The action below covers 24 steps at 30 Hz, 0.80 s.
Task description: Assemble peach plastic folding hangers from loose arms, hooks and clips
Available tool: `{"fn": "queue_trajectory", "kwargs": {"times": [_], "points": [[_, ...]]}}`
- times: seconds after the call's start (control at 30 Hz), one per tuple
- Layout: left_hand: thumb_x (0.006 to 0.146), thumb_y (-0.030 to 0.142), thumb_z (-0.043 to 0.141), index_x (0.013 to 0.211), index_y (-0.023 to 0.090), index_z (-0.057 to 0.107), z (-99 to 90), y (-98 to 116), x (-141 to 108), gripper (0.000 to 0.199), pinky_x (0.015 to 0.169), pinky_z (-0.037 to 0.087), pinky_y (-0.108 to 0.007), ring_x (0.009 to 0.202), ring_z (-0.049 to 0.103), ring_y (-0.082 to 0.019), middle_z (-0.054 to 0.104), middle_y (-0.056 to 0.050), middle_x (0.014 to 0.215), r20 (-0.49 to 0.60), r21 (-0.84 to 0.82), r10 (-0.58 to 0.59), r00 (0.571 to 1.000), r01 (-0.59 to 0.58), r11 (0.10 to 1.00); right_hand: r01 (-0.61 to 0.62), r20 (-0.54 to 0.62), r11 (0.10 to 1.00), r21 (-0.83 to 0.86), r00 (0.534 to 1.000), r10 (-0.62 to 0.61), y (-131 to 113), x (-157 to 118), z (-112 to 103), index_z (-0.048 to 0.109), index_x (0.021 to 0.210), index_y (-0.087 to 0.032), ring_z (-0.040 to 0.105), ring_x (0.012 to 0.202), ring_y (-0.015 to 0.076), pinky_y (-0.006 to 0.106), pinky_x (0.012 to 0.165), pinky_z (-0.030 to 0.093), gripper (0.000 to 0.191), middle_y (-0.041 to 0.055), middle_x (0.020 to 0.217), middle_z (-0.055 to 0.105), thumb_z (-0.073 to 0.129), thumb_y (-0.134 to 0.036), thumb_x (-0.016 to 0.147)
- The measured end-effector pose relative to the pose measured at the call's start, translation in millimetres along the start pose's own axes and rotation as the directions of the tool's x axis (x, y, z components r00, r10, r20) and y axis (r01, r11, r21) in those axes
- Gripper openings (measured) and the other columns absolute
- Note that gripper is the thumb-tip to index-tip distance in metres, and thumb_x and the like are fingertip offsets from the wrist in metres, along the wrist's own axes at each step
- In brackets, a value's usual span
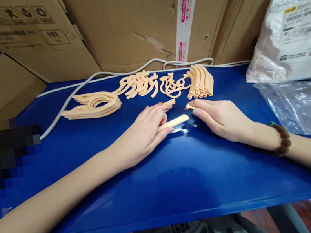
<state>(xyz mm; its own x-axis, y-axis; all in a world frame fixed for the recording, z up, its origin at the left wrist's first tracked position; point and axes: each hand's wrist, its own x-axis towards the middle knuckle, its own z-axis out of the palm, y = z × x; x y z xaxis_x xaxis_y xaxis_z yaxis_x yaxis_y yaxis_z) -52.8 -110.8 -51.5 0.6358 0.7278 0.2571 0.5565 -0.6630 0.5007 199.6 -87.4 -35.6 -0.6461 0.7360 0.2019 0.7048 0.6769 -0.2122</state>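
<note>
My left hand (149, 131) is closed round a beige plastic hanger arm (176, 122) with a hole near its end, which points right. A second beige piece (170, 102) shows beneath the fingertips of that hand. Just to the right, my right hand (223, 119) pinches a small beige part (190, 106); the fingers hide most of it. The two hands are a short gap apart, low over the blue table. Behind them lie a heap of beige hooks (172, 84) and a stack of curved arms (200, 81).
More curved beige pieces (97, 106) are stacked at the left, beside a pile of smaller parts (136, 84). A white cable (92, 78) runs along the back of the blue table (167, 186). Cardboard boxes (133, 20) stand behind; a white parcel bag (288, 38) and clear plastic (308, 104) lie right.
</note>
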Motion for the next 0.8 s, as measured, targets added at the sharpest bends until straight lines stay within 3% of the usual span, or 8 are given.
{"fn": "queue_trajectory", "kwargs": {"times": [0.2,0.3,0.4,0.63,0.8], "points": [[0.103,0.033,0.039,0.089,0.022,0.039,2.8,-0.3,0.2,0.017,0.114,0.032,-0.050,0.144,0.033,-0.024,0.048,-0.014,0.144,-0.012,0.001,0.018,1.000,-0.018,1.000,-0.036,0.089,0.995,0.098,0.996,0.027,-8.5,-4.3,-4.3,0.056,0.094,-0.021,0.056,0.059,0.0140,0.026,0.059,0.034,0.041,-0.0005,0.072,0.061,0.025,-0.046,0.105],[0.103,0.032,0.039,0.089,0.022,0.039,3.0,-0.8,1.5,0.017,0.113,0.034,-0.050,0.144,0.032,-0.025,0.047,-0.014,0.145,-0.017,0.007,0.038,0.999,-0.038,0.999,-0.058,0.098,0.991,0.121,0.994,0.046,-9.2,-4.2,-4.2,0.056,0.100,-0.021,0.052,0.054,0.0133,0.026,0.057,0.031,0.041,-0.0024,0.066,0.056,0.025,-0.047,0.105],[0.103,0.032,0.038,0.089,0.022,0.039,3.1,-1.7,2.2,0.017,0.112,0.035,-0.049,0.144,0.033,-0.024,0.047,-0.014,0.145,-0.021,0.010,0.038,0.999,-0.038,0.999,-0.076,0.095,0.985,0.155,0.994,0.062,-8.7,-3.6,-4.4,0.054,0.110,-0.020,0.051,0.052,0.0130,0.025,0.055,0.031,0.041,-0.0030,0.065,0.055,0.024,-0.048,0.105],[0.103,0.034,0.040,0.095,0.021,0.043,5.6,-3.0,2.1,0.016,0.115,0.034,-0.046,0.143,0.033,-0.023,0.050,-0.014,0.142,-0.036,0.029,0.049,0.998,-0.048,0.998,-0.043,0.164,0.988,0.149,0.986,0.018,-6.0,-2.0,-2.9,0.058,0.108,-0.021,0.058,0.059,0.0142,0.024,0.057,0.033,0.040,-0.0002,0.073,0.063,0.035,-0.052,0.103],[0.104,0.033,0.037,0.100,0.018,0.053,4.5,-1.9,0.9,0.022,0.119,0.028,-0.048,0.144,0.031,-0.025,0.041,-0.014,0.149,0.002,0.071,0.064,0.998,-0.064,0.995,-0.014,0.125,0.995,0.101,0.992,0.001,-9.5,-3.5,-2.6,0.061,0.107,-0.020,0.063,0.062,0.0156,0.024,0.058,0.036,0.043,0.0022,0.077,0.068,0.029,-0.049,0.105]]}}
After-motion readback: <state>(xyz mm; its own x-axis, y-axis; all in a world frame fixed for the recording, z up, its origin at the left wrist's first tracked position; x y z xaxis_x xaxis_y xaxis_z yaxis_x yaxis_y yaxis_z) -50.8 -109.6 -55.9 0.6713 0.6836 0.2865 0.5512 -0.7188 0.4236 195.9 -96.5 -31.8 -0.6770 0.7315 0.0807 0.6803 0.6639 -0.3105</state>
